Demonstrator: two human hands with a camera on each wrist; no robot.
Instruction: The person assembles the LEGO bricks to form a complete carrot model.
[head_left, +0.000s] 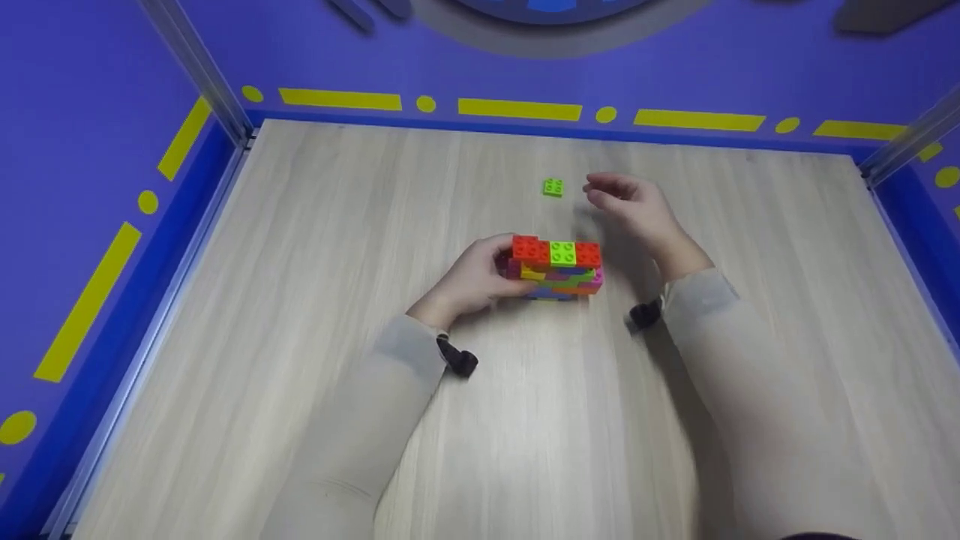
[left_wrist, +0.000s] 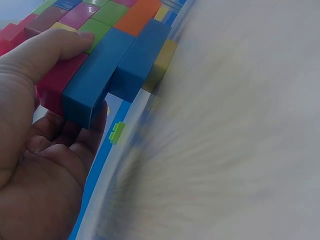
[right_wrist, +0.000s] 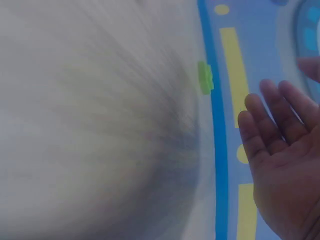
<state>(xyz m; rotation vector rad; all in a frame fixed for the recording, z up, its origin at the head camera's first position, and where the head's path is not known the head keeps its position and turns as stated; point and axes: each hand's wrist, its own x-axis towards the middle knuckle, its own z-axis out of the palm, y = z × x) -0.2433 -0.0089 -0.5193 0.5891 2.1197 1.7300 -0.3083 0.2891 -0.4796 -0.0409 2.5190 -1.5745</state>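
My left hand (head_left: 480, 274) grips the left end of a multicoloured wall of toy building bricks (head_left: 562, 279), whose top row is red and lime green. In the left wrist view the thumb presses the near face of the brick wall (left_wrist: 107, 47), with fingers curled behind it. A small lime-green brick (head_left: 553, 187) lies by itself on the table beyond the wall, studs up. To its right my right hand (head_left: 636, 206) hovers, holding nothing. The right wrist view has this hand (right_wrist: 285, 140) with fingers extended, apart from the green brick (right_wrist: 205, 77).
The wood-grain table (head_left: 315, 247) is bordered at the back by a blue panel (head_left: 525, 82) with yellow markings. Another blue panel (head_left: 67, 150) stands along the left side, and a metal post (head_left: 214, 71) marks the back left corner.
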